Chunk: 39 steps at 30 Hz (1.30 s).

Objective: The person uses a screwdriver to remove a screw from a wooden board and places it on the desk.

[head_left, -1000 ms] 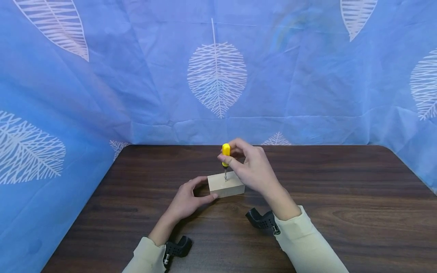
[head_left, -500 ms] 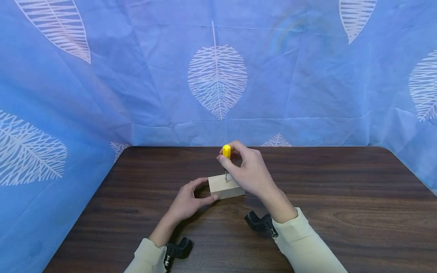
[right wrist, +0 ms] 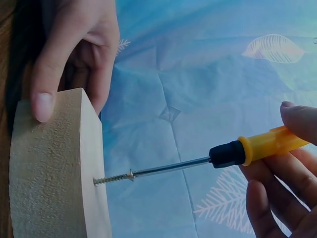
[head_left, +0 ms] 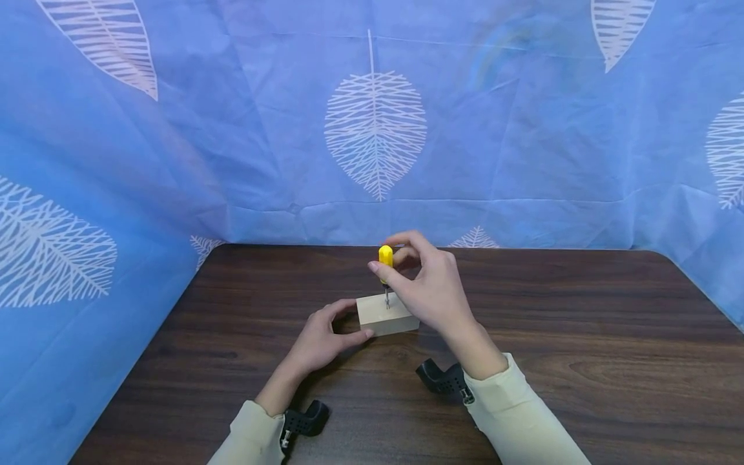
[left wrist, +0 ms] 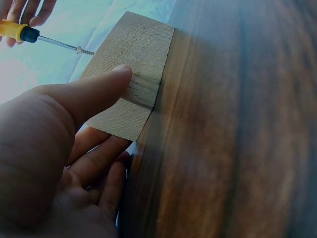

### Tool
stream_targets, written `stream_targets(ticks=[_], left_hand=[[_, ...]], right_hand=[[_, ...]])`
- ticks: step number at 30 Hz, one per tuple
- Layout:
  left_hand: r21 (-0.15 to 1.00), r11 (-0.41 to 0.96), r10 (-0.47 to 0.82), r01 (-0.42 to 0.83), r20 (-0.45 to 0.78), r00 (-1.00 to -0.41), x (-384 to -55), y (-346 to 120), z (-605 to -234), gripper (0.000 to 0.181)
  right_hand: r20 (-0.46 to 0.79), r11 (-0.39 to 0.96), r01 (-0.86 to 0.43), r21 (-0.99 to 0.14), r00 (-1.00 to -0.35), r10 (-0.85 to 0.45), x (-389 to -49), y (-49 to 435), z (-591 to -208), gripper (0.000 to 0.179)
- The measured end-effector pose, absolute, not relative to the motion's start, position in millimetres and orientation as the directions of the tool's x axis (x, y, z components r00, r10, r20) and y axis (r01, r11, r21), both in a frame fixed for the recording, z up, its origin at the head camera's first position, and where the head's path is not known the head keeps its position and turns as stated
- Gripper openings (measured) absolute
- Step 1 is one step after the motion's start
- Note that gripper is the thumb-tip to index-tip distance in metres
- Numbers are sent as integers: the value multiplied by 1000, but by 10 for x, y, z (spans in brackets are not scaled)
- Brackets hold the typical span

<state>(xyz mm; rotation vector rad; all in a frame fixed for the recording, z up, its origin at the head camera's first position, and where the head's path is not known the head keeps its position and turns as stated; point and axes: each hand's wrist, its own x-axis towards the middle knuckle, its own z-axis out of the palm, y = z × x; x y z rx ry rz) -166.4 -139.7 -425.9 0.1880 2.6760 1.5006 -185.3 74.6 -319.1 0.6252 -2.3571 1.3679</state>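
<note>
A pale wooden block [head_left: 388,325] lies on the table, and my left hand [head_left: 318,339] grips its left end, thumb on the near face and fingers behind. From the block's top a screw [right wrist: 114,178] stands up, its tip in the wood and much of its thread showing. The screwdriver [right wrist: 270,144], yellow with a black collar, is upright with its shaft tip at the screw head. My right hand [head_left: 433,284] pinches the yellow handle between thumb and fingers. In the left wrist view, the left thumb [left wrist: 106,91] presses the block's side.
The dark wood-grain table [head_left: 552,349] spreads around the block. Behind it hangs a blue cloth [head_left: 279,129] with white leaf prints. A black wrist mount sits at each sleeve, the left one [head_left: 308,420] and the right one [head_left: 442,376] close over the table.
The right fingers have shifted around the handle, curling closer at half a second ago and spreading again now. The left hand and block stay put; the view shifts slightly.
</note>
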Motion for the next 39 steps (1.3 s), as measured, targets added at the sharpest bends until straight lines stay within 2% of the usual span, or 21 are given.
stream_targets(ticks=[10, 25, 39], left_hand=[[853, 519, 132, 64, -6, -991, -1649, -1401, -4226, 60], [855, 516, 128, 59, -9, -992, -1635, -1405, -4283, 61], [864, 498, 143, 73, 1, -990, -1661, -1383, -4245, 61]], right_hand=[[503, 388, -550, -739, -834, -225, -1863, 763, -3164, 14], [460, 406, -511, -758, -859, -223, -1876, 709, -3240, 16], [562, 436, -598, -673, -796, -225, -1884, 678, -3228, 12]])
